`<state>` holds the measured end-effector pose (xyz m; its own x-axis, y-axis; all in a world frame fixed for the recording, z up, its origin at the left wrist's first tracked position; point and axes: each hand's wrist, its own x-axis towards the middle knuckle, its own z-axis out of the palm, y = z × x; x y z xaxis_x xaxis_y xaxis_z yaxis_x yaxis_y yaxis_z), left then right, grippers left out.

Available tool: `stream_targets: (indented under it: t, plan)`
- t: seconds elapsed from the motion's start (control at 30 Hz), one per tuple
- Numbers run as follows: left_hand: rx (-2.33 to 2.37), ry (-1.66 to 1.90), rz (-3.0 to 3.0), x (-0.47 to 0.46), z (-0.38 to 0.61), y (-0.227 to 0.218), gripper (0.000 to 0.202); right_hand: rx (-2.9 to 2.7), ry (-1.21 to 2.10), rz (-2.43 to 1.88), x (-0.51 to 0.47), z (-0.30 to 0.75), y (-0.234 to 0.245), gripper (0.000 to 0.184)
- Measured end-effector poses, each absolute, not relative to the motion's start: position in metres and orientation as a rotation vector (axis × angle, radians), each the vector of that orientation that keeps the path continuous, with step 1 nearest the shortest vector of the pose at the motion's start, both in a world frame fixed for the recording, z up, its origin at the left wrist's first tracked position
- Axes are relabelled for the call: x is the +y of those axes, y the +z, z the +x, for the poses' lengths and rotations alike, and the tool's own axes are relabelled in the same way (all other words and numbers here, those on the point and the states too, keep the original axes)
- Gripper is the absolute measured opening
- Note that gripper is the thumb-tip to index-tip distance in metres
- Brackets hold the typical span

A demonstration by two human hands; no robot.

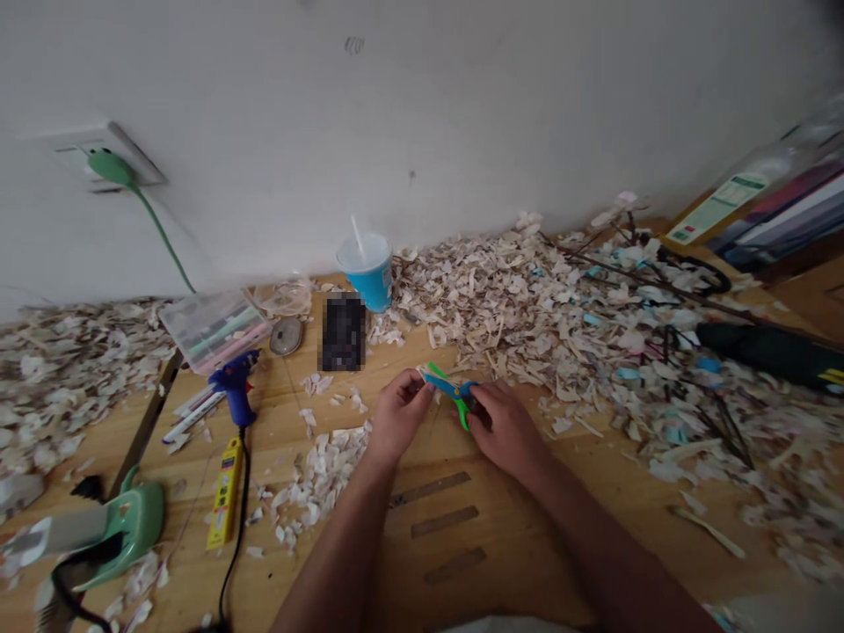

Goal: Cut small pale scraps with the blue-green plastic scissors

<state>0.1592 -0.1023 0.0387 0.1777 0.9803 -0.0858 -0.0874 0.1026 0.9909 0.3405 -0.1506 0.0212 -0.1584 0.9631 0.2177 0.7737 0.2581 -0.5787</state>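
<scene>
My right hand [506, 429] is closed around the handles of small blue and green scissors [452, 389]. The scissor blades point left and lie apart, one green and one blue. Facing them, my left hand [399, 415] pinches a small pale piece [423, 376] right at the blade tips; the fingers hide most of it. Both hands are above the wooden table [454, 457]. Left of my left wrist lies a small heap of whitish scraps [330, 470]. Beyond my hands spreads a large pile of pale, curled shavings [488, 294].
A blue cup with a straw [369, 277] stands by the wall. Left are a dark pixelated object [341, 332], clear plastic box [214, 327], blue glue gun [236, 391], yellow packet [225, 492] and green power strip [141, 527]. A bottle [729, 198] stands far right.
</scene>
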Motion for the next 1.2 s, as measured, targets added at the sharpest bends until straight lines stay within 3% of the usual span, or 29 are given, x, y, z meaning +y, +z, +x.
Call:
stream_targets:
  t: [0.2,0.73,1.03,1.2]
  plan:
    - [0.997,1.170,0.875,-0.108,0.169,0.026,0.028,-2.010,0.452,-1.559,-0.151,0.337,0.021,0.018]
    - [1.095,1.019,1.265,-0.107,0.160,0.041,0.023,-2.024,0.531,-1.551,-0.151,0.338,0.025,0.010]
    - [1.085,1.023,1.289,-0.104,0.155,0.046,0.033,-2.018,0.498,-1.579,-0.152,0.338,0.024,0.006]
    - [1.087,1.005,1.330,-0.106,0.156,0.042,0.029,-2.037,0.456,-1.571,-0.152,0.338,0.024,0.014]
